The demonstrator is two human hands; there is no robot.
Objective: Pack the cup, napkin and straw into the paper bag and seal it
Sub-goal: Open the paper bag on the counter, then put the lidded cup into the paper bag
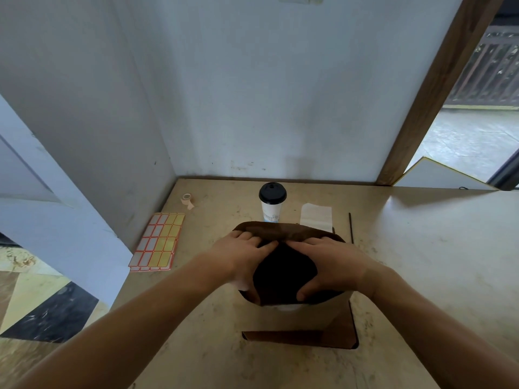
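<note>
A beige, scuffed worktop (421,248) sits in a corner of pale grey walls (252,94). A wooden door frame (438,88) stands right; patterned floor tiles (42,310) show left.

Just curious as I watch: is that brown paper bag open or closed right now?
Open. Both hands, left and right, hold the paper bag by its rim, its dark mouth spread wide.

Tan table (421,248) — bag (297,318), cup (271,204), napkin (316,217), straw (350,227), label sheets (158,241), tape roll (187,200).

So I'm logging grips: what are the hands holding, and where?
Both the left hand and right hand grip the paper bag by its open rim.
</note>
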